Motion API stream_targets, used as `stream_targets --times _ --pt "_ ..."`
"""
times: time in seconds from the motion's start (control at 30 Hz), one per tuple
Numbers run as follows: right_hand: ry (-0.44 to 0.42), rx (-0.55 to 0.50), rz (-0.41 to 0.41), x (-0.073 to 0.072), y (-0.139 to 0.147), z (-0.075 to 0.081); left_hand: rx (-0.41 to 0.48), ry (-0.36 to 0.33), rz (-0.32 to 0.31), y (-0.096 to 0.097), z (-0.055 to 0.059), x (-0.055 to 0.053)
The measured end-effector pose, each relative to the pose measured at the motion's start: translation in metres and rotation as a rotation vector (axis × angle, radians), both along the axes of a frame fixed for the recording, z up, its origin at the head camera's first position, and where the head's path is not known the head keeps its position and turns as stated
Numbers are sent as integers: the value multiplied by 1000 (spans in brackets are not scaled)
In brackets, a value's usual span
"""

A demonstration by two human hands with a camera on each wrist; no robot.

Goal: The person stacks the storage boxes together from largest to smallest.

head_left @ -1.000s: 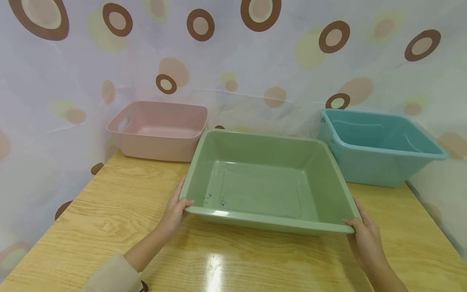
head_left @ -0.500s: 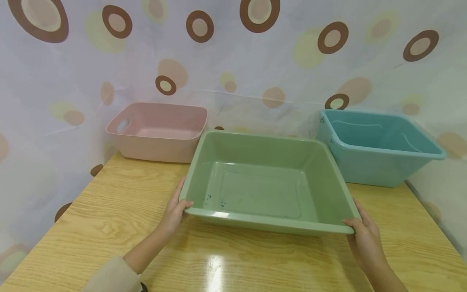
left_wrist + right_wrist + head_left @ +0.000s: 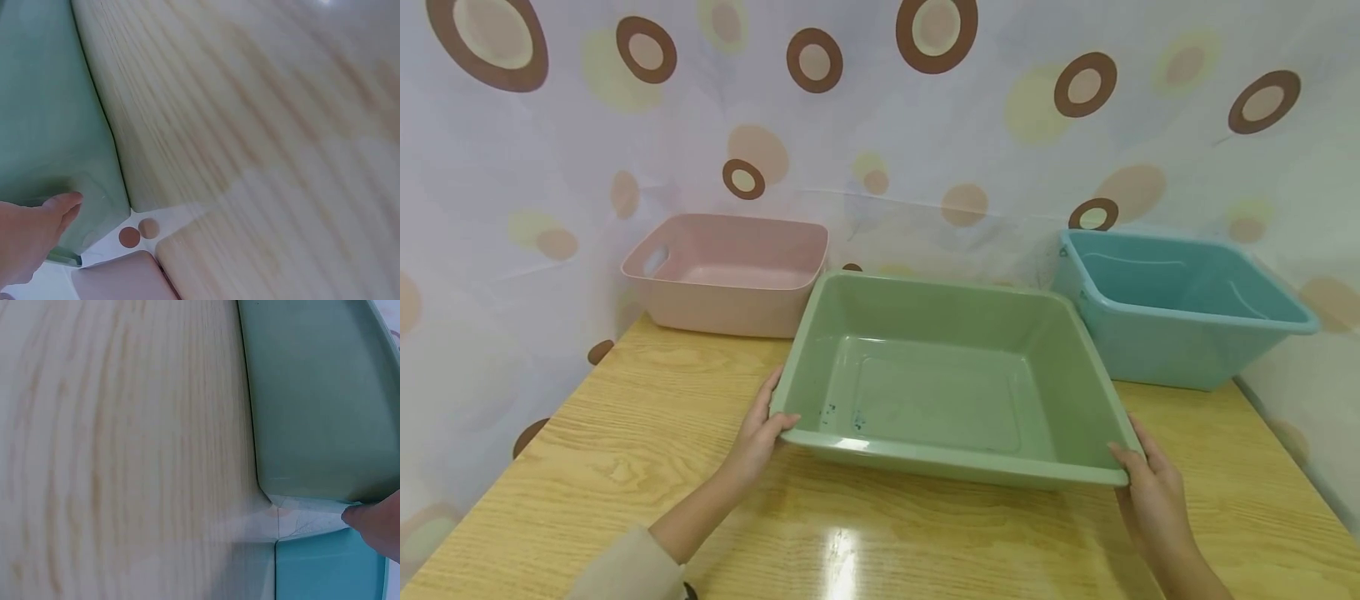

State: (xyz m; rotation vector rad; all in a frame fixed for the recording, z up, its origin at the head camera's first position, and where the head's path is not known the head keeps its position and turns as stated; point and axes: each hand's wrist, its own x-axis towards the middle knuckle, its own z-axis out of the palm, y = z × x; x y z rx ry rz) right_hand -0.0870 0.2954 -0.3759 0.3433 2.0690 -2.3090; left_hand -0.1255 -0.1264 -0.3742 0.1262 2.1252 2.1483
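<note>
In the head view a green plastic basin (image 3: 936, 400), a wide rectangular one, stands on the wooden table with its inside facing me. A few dark blue specks show on its floor near the left front corner. My left hand (image 3: 758, 429) grips the rim at that corner, thumb on top and fingers under the outer side. At the right front corner my right hand (image 3: 1153, 492) holds the rim the same way. The left wrist view shows the basin's outer wall (image 3: 56, 125) beside the left fingers; the right wrist view has the opposite wall (image 3: 319, 400) with a right fingertip below the rim.
A pink basin (image 3: 730, 308) with a handle slot stands behind on the left, and a deeper blue tub (image 3: 1165, 350) behind on the right. Both sit close to the green basin's back corners. A patterned curtain (image 3: 880, 125) hangs behind the table (image 3: 610, 433).
The basin and both hands stay nearly in place. The right thumb has lifted slightly at the rim. The whole head view has shifted a little, so everything sits slightly lower.
</note>
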Motion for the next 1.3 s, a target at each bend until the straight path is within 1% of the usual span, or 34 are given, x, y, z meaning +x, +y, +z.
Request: stream_targets --times 0.13,0.27,0.4,0.53,0.67,0.77,0.93,1.03,1.13,1.2,1.3 --pt "-17 -3 -50 1 -3 2 -4 5 -10 -2 0 0" --pt "-22 41 -104 2 -7 6 -21 15 -22 -4 0 -1" --pt "9 124 -162 2 -10 12 -51 13 -4 -7 0 -2" --pt "24 172 -246 3 -13 16 -94 7 23 -12 1 -4" --pt "75 174 -292 5 -15 21 -103 18 20 -17 2 -7" --pt "149 176 -321 7 -18 26 -89 32 22 -20 4 -10" --pt "273 128 -376 8 -28 35 -80 53 32 -28 8 -14" --pt "339 115 -395 9 -33 42 -86 54 44 -33 9 -16" --pt "400 128 -385 9 -37 48 -106 56 61 -39 12 -19" --pt "412 158 -356 8 -41 51 -129 59 71 -43 13 -20" --pt "423 216 -271 7 -47 52 -162 63 89 -50 16 -22"
